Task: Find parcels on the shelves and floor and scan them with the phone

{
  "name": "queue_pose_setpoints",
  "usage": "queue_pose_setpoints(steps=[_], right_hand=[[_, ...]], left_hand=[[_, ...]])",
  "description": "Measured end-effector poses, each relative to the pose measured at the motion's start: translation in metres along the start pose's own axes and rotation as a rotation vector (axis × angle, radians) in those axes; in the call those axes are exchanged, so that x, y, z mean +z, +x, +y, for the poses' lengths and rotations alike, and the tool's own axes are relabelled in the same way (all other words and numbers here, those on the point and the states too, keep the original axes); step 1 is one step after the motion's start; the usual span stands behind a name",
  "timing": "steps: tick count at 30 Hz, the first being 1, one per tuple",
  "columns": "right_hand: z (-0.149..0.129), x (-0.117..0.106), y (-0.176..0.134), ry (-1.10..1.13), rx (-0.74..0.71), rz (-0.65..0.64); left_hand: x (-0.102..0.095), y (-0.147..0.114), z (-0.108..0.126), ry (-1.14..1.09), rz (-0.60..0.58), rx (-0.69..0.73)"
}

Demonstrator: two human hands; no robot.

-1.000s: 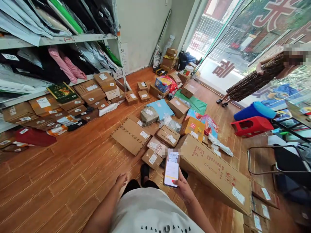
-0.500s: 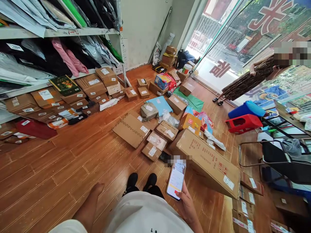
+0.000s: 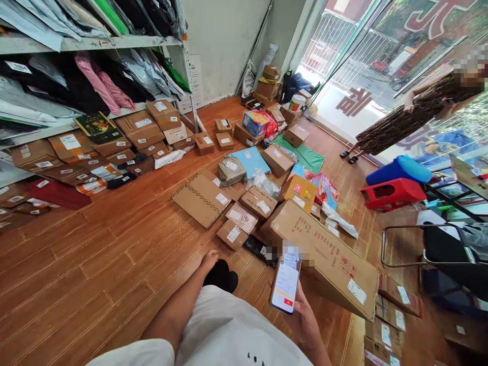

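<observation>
My right hand (image 3: 301, 307) is wrapped round a smartphone (image 3: 285, 284), held upright in front of my body. Its lit screen shows white panels, a yellow strip and a red button near the bottom. My left hand (image 3: 209, 260) hangs low over the floor beside my dark shoes (image 3: 221, 276), with its fingers curled in and nothing visible in them. Beyond the phone lie a flat black parcel (image 3: 260, 250) and a long cardboard box (image 3: 324, 254) with a label. Past my left hand is a small carton (image 3: 232, 234).
Shelves (image 3: 95, 44) packed with bagged parcels stand at the left, with labelled cartons (image 3: 139, 129) below. More parcels (image 3: 278, 160) cover the floor ahead. A red plastic stool (image 3: 392, 193), a blue bin (image 3: 400, 170) and a black chair (image 3: 444, 249) are at the right. A person (image 3: 404, 122) stands beyond the glass.
My left hand has swung forward and right, towards the small cartons. The phone has shifted slightly right, and my thumb has moved off its red button. The view has turned a little.
</observation>
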State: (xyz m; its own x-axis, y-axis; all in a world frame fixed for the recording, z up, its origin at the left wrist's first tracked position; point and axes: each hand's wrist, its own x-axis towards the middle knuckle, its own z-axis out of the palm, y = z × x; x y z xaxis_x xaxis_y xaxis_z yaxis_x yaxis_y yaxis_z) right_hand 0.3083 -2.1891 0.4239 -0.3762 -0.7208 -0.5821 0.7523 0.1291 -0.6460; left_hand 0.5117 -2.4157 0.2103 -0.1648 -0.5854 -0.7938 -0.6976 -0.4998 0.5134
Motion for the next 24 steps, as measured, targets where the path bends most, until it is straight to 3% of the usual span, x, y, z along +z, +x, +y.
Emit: queue_pose_setpoints(steps=[3, 6, 13, 18, 21, 24], right_hand=[[-0.01, -0.008, 0.019, -0.007, 0.016, -0.008], [-0.018, 0.004, 0.047, -0.032, 0.041, -0.012], [-0.02, 0.061, 0.108, 0.022, 0.047, 0.164], [-0.032, 0.097, 0.136, 0.056, -0.001, 0.224], [-0.039, 0.107, 0.142, 0.103, -0.065, 0.224], [-0.039, 0.099, 0.143, 0.197, -0.155, 0.29]], left_hand=[[0.03, 0.001, 0.023, -0.171, -0.152, 0.018], [0.039, 0.005, 0.052, -0.285, -0.329, 0.083], [0.012, 0.014, 0.157, -0.473, -0.78, 0.24], [-0.003, 0.004, 0.23, -0.45, -1.037, 0.278], [0.007, -0.004, 0.243, -0.352, -1.147, 0.255], [0.036, -0.009, 0.233, -0.334, -1.249, 0.117]])
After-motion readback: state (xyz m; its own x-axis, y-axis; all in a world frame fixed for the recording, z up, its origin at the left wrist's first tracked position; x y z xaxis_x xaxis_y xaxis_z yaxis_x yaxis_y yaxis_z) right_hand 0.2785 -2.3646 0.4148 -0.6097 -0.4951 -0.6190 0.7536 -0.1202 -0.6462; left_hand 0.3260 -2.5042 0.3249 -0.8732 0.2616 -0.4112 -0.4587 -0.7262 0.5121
